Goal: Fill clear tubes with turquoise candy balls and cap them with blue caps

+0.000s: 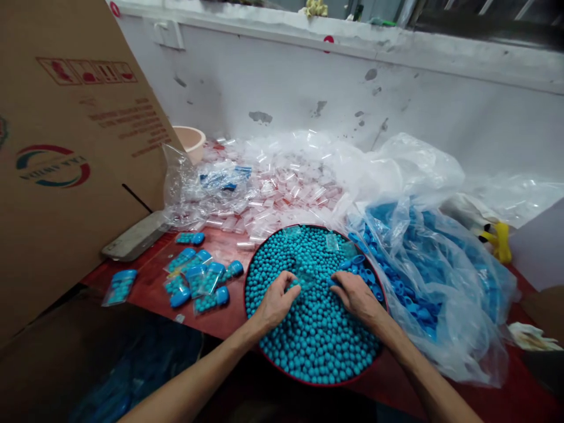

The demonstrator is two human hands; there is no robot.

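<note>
1. Both hands dig into blue beads (315, 329) in a round red-rimmed tray (247, 276). Left hand (277, 301) has fingers curled, pinching what looks like a small clear bag (308, 281) — right hand (356, 295) pinches its other edge, fingers bent; exact grip partly hidden.
2. Tray sits on the red surface (152, 282), heaped nearly full.
3. Done so far, judging by layout: several filled packets (198, 279) of beads plus blue caps lie left of the tray.
4. Left to do: plenty — a pile of empty clear bags (282, 188) behind the tray, and a big plastic sack of blue caps (418, 264) to the right.
5. Cardboard box (66, 147) stands far left.
</note>
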